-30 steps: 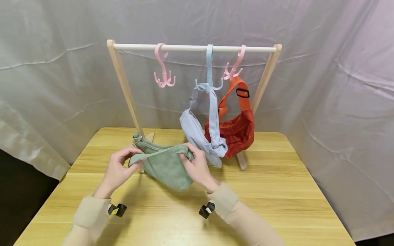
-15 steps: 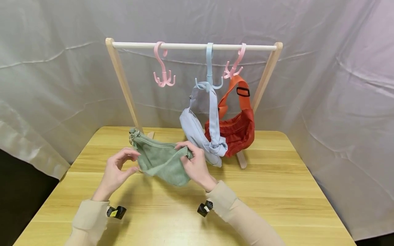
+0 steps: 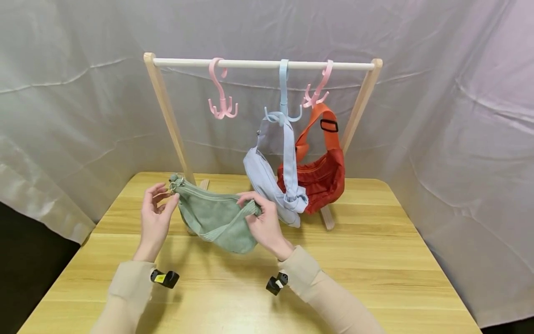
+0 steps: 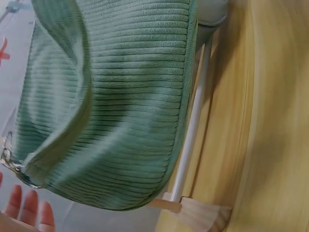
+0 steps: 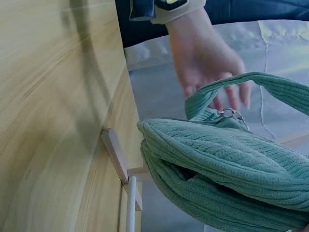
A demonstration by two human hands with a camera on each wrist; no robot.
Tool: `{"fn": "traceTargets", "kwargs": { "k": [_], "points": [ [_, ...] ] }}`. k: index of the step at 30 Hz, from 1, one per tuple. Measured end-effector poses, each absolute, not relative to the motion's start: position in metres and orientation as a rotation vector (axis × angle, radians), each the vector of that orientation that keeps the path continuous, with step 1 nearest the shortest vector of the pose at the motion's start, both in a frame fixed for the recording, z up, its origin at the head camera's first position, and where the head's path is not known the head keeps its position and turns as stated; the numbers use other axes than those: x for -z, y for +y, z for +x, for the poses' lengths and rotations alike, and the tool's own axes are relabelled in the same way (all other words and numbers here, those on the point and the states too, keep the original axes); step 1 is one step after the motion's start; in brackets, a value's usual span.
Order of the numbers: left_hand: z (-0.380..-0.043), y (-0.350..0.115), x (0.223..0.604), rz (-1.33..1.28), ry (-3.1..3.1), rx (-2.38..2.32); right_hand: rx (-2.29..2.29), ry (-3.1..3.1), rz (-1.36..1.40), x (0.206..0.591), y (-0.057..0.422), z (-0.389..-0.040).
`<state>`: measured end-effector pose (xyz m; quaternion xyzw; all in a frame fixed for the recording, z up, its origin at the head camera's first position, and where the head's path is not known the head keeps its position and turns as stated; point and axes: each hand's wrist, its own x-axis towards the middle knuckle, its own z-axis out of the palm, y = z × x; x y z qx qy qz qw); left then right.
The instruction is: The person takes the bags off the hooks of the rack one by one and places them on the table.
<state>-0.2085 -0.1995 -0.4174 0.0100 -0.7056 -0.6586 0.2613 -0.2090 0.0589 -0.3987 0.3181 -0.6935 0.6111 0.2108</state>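
A green corduroy shoulder bag (image 3: 212,215) is held up slantwise above the table, its strap (image 4: 72,116) drooping across the front. My right hand (image 3: 267,222) grips the bag's right end, thumb in front and fingers over the top edge. At the other end, my left hand (image 3: 156,215) is by the metal rings (image 4: 14,166), fingers spread and loosely bent. In the left wrist view its fingertips (image 4: 29,203) are just below the rings. The right wrist view has the left hand (image 5: 212,67) behind the strap, and the right hand almost wholly out of frame.
Behind the bag stands a wooden rack with a white rail (image 3: 250,64). Two pink hooks, one left (image 3: 223,106) and one right (image 3: 317,95), flank a blue hook (image 3: 283,93). A light blue bag (image 3: 267,176) and a red bag (image 3: 321,181) hang there, over the wooden table (image 3: 354,260).
My left hand has let go of the strap and moved up and left to the rings. The strap has dropped across the bag's front. My right hand keeps its grip.
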Motion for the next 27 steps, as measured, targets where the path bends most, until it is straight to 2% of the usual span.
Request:
{"fn": "traceTargets", "kwargs": {
  "k": [7, 14, 20, 27],
  "points": [
    [-0.220, -0.208, 0.421, 0.093, -2.191, 1.994, -1.755, -1.937, 0.836, 0.395, 0.058, -0.209],
    [-0.227, -0.221, 0.431, 0.005, -2.390, 2.038, -1.866, -1.934, 0.794, 0.394, 0.059, -0.211],
    [-0.229, -0.229, 0.441, -0.115, -2.299, 2.339, -1.929, -1.917, 0.796, 0.395, 0.060, -0.214],
    [-0.226, -0.229, 0.441, 0.009, -2.163, 2.454, -2.005, -1.967, 0.752, 0.401, 0.063, -0.214]
  ]
}}
